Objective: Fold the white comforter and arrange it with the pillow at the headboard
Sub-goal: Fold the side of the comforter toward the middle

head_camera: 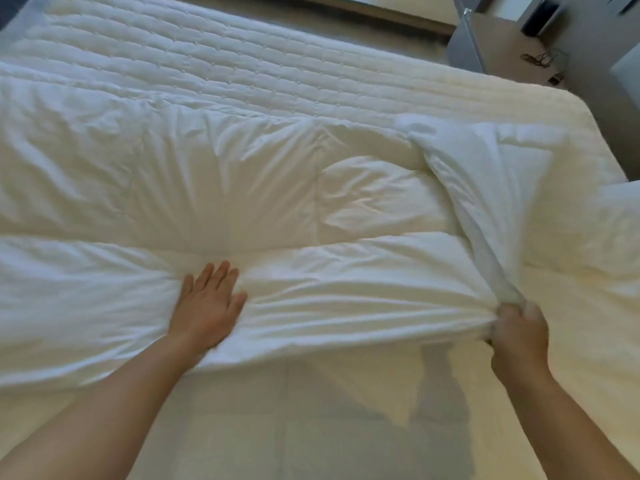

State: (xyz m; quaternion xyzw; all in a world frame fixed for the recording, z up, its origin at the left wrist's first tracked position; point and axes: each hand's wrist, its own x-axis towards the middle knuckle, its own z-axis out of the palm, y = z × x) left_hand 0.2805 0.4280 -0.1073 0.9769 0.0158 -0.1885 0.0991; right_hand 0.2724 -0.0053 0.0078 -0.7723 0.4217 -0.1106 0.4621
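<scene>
**White comforter pressed flat on the left and gathered on the right**

The white comforter [242, 202] is spread across the bed [311, 427] as a long band, running from the bed's left edge towards its right edge. It is laid over a quilted mattress cover [207, 64], which is left bare along the far side of the bed. A strip of the bed is also left uncovered along the near edge, where shadows are cast on it.

On the left part of the band, the fabric is seen rumpled and puffed, with a lengthwise crease running through its middle. Near the middle of the band, the left hand [207, 303] is laid palm down on the comforter close to its near edge, with the fingers straight and spread; nothing is grasped by it, and radiating wrinkles are seen in the fabric just beyond the fingertips.

Further right, a bunched part of the comforter's near edge is gripped by the right hand [519, 334], whose fingers are curled tightly around the gathered fabric. From this grip a taut ridge of fabric is drawn up and away towards the far right corner of the bed, and the right end of the comforter is lifted and folded over itself there.

At the bed's right edge, part of a white pillow [620, 216] is seen, touching the comforter's right end. Beyond the far right corner, a grey piece of furniture [467, 43] is seen on the floor.
</scene>
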